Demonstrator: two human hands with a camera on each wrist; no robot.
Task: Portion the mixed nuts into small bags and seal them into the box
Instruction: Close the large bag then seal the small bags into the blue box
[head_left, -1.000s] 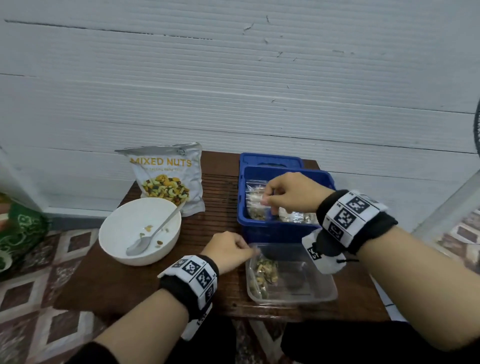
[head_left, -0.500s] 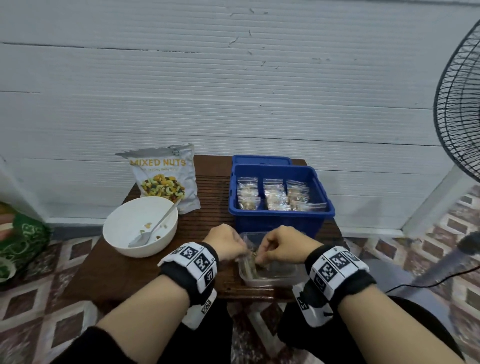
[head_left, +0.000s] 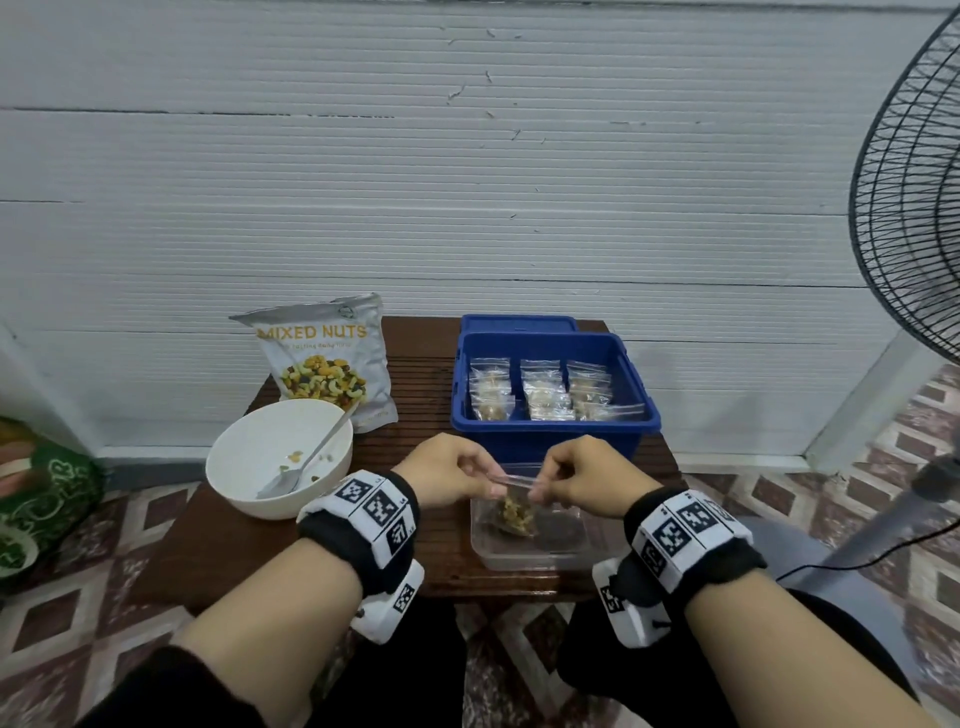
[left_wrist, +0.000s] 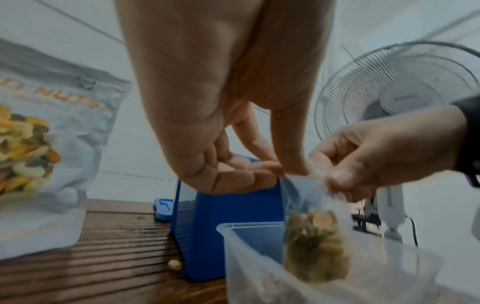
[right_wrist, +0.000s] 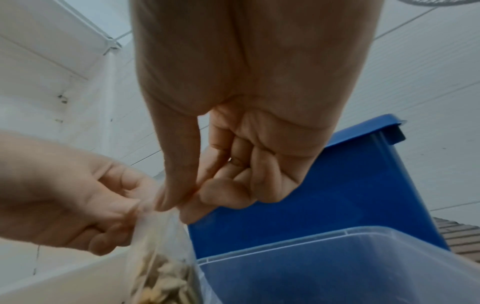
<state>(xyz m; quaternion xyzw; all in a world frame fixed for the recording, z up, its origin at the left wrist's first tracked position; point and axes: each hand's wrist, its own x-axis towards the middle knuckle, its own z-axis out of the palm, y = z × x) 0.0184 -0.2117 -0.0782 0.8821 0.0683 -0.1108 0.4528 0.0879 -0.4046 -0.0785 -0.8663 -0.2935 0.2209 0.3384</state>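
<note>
A small clear bag of nuts (head_left: 515, 512) (left_wrist: 315, 245) (right_wrist: 162, 273) hangs over the clear plastic tub (head_left: 530, 553) at the table's front. My left hand (head_left: 453, 470) (left_wrist: 262, 170) pinches the bag's top edge on the left, and my right hand (head_left: 574, 475) (right_wrist: 182, 202) pinches the same edge on the right. Just behind stands the blue box (head_left: 550, 439) with three rows of filled small bags (head_left: 545, 392); its blue lid (head_left: 518, 323) lies behind it.
The Mixed Nuts pouch (head_left: 324, 364) stands at the table's back left, beside a white bowl (head_left: 278, 460) with a spoon (head_left: 304, 465) and a few nuts. A loose nut (left_wrist: 174, 265) lies by the blue box. A standing fan (head_left: 909, 218) is at the right.
My right hand left the blue box and came down to the clear tub. Both hands then lifted the small bag of nuts out of the tub by its top edge.
</note>
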